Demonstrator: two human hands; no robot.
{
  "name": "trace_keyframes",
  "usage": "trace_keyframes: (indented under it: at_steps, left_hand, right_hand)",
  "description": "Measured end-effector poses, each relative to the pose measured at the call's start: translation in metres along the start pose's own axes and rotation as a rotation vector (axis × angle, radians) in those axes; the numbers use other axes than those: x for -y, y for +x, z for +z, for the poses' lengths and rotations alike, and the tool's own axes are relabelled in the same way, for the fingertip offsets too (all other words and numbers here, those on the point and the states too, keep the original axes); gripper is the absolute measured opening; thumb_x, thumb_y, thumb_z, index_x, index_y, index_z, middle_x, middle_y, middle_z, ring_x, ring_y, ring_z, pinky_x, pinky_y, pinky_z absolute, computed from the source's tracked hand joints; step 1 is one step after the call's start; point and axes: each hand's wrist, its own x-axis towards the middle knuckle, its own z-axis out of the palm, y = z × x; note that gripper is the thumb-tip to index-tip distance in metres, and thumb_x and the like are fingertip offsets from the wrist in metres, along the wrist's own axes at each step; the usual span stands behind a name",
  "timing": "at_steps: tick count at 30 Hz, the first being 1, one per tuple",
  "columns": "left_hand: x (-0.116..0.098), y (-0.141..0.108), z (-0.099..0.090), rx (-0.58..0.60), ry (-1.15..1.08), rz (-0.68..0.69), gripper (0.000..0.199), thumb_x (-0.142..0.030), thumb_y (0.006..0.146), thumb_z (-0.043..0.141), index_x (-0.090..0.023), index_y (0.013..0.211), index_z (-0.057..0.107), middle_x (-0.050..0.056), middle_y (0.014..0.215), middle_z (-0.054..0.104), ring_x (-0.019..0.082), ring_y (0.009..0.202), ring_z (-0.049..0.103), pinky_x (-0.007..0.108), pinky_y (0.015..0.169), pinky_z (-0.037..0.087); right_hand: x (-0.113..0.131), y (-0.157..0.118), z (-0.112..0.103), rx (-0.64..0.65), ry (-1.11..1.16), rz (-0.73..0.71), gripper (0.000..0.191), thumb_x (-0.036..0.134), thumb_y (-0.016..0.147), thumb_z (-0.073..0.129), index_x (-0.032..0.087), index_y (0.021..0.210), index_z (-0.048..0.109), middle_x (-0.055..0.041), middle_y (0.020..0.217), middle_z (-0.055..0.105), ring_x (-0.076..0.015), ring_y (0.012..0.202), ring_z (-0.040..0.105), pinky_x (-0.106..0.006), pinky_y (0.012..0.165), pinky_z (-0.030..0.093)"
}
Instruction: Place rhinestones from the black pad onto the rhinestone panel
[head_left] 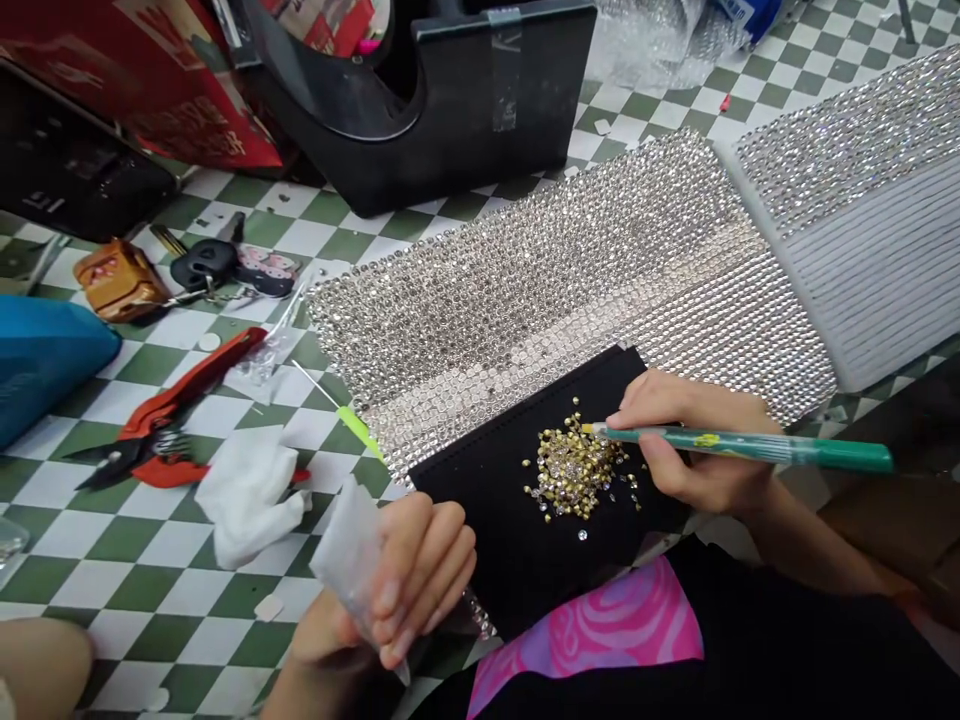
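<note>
the pile of little shiny rhinestones [574, 470], mostly gold with some clear ones, sits on a flat black sheet [517, 530] in front of the person. one clear stone lies just below the pile. the right hand [694, 440] holds a green pen-shaped tool [750, 446] in a narrow pinch between thumb and fingers, and its yellow tip is at the top right edge of the pile. the left hand [424, 580] is closed around a small cloudy plastic bag [349, 550], near the lower left side of the black sheet (i cannot tell what is in the bag).

past the black sheet lies a wide, sparkly silver rhinestone sheet [480, 280], and right next to it is a white ribbed tray [892, 270] with rows of stones on its far part. a thin tool with a bright green handle [360, 432] is at the left edge of the silver sheet. further left are a crumpled white tissue [251, 495], red-handled pruning shears [169, 410], and a car key [204, 262] beside a brown pouch [120, 280]. a big black tape dispenser [457, 100] stands at the back on the green and white checkered tablecloth [71, 590].
</note>
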Motion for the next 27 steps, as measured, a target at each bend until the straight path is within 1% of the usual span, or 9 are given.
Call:
trace_keyframes:
  at_steps: [3,7,10,13,15,19,23,25,27]
  left_hand:
    - [-0.0020,0.0013,0.0054,-0.067,0.018,0.002,0.026,-0.032,0.088,0.074,-0.023,0.073,0.054,-0.013,0.041,0.036,0.001,0.028,0.031,0.015,0.048,0.035]
    - [-0.0027,0.0068,0.0096,-0.035,0.047,0.023,0.034,-0.029,0.090,0.070,-0.021,0.067,0.046,-0.013,0.039,0.032,0.000,0.026,0.027,0.017,0.042,0.029]
    - [-0.0021,0.0066,0.0104,-0.075,0.079,0.037,0.033,-0.032,0.088,0.072,-0.022,0.067,0.048,-0.013,0.038,0.030,0.001,0.024,0.025,0.019,0.039,0.026]
    - [-0.0021,0.0026,0.0102,-0.170,0.144,0.028,0.029,-0.035,0.085,0.075,-0.022,0.070,0.053,-0.012,0.038,0.031,0.002,0.024,0.022,0.021,0.040,0.030]
    - [-0.0022,-0.0002,0.0092,-0.192,0.157,0.024,0.027,-0.037,0.084,0.075,-0.023,0.072,0.056,-0.012,0.039,0.033,0.003,0.025,0.022,0.021,0.042,0.034]
    - [-0.0023,-0.0022,0.0062,-0.169,0.133,0.012,0.026,-0.040,0.084,0.075,-0.023,0.074,0.058,-0.012,0.040,0.035,0.003,0.026,0.024,0.020,0.046,0.038]
    - [-0.0028,-0.0011,0.0049,-0.127,0.096,0.009,0.024,-0.038,0.085,0.075,-0.023,0.076,0.059,-0.012,0.041,0.034,0.002,0.027,0.026,0.018,0.047,0.037]
    - [-0.0031,-0.0014,0.0050,-0.120,0.072,-0.001,0.019,-0.036,0.085,0.075,-0.024,0.079,0.061,-0.012,0.041,0.034,0.002,0.028,0.027,0.018,0.048,0.037]
    - [-0.0034,-0.0023,0.0052,-0.139,0.072,-0.012,0.018,-0.036,0.084,0.076,-0.025,0.079,0.062,-0.012,0.041,0.034,0.002,0.028,0.027,0.019,0.048,0.037]
  right_hand:
    - [-0.0065,0.0009,0.0015,0.010,-0.014,0.003,0.024,0.008,0.081,0.058,0.022,0.098,0.068,-0.0010,0.077,0.068,-0.0145,0.071,0.062,-0.032,0.066,0.054]
    - [-0.0078,0.0025,0.0006,0.027,-0.015,0.005,0.022,0.008,0.081,0.059,0.021,0.096,0.068,-0.0012,0.077,0.068,-0.0144,0.070,0.061,-0.032,0.066,0.053]
    - [-0.0074,0.0036,0.0019,0.034,-0.019,-0.023,0.022,0.009,0.082,0.058,0.023,0.096,0.068,-0.0001,0.076,0.068,-0.0135,0.069,0.062,-0.031,0.065,0.053]
    - [-0.0072,0.0049,0.0033,0.039,-0.022,-0.046,0.022,0.010,0.083,0.058,0.023,0.097,0.068,-0.0003,0.077,0.069,-0.0131,0.070,0.062,-0.030,0.065,0.053]
    - [-0.0067,0.0059,0.0037,0.051,-0.026,-0.054,0.021,0.010,0.083,0.058,0.022,0.097,0.068,-0.0007,0.076,0.069,-0.0129,0.071,0.061,-0.030,0.065,0.053]
    - [-0.0054,0.0073,0.0037,0.071,-0.034,-0.059,0.020,0.010,0.085,0.057,0.021,0.098,0.068,-0.0011,0.074,0.068,-0.0125,0.070,0.062,-0.030,0.066,0.053]
    - [-0.0068,0.0053,0.0032,0.042,0.024,-0.049,0.021,0.009,0.083,0.058,0.020,0.098,0.068,-0.0022,0.075,0.068,-0.0134,0.069,0.061,-0.031,0.066,0.052]
    - [-0.0081,0.0038,0.0025,0.026,0.047,-0.026,0.023,0.008,0.083,0.058,0.019,0.099,0.069,-0.0022,0.077,0.068,-0.0133,0.070,0.061,-0.031,0.066,0.052]
    - [-0.0090,0.0026,0.0016,0.020,0.056,-0.003,0.023,0.007,0.082,0.058,0.018,0.099,0.069,-0.0021,0.078,0.068,-0.0132,0.070,0.060,-0.031,0.067,0.052]
